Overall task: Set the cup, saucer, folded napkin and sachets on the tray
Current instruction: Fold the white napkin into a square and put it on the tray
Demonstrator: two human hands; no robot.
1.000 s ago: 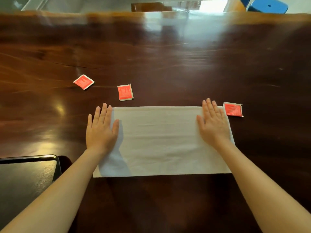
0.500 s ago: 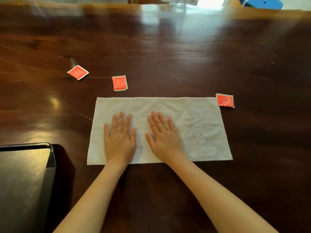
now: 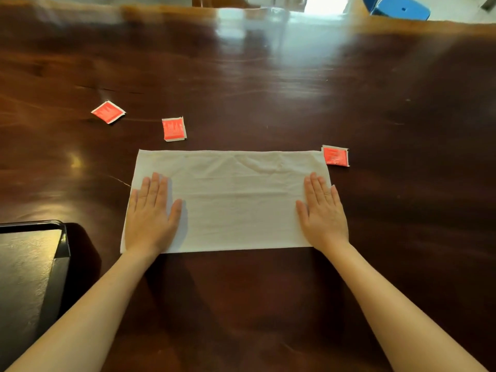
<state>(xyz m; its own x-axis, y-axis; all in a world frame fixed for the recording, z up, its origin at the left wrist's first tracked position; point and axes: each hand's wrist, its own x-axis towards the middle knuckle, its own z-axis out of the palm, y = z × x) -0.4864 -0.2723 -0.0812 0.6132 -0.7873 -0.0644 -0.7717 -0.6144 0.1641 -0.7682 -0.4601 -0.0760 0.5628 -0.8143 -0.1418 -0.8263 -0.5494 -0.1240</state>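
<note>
A white napkin point(image 3: 236, 200) lies flat as a wide rectangle on the dark wooden table. My left hand point(image 3: 151, 213) rests palm down on its left end, fingers spread. Palm down on the right end is my right hand point(image 3: 323, 210). Three red sachets lie on the table: one point(image 3: 108, 111) at the far left, one point(image 3: 174, 129) just beyond the napkin's left corner, one point(image 3: 335, 156) touching its far right corner. The black tray point(image 3: 63, 237) shows its corner at the lower left. No cup or saucer is in view.
The wooden table point(image 3: 268, 89) stretches far ahead, glossy with window reflections. A blue stool point(image 3: 400, 8) stands beyond its far right edge.
Both hands slid apart from the middle of the napkin to its two ends, smoothing it flat. The sachets and tray kept their places.
</note>
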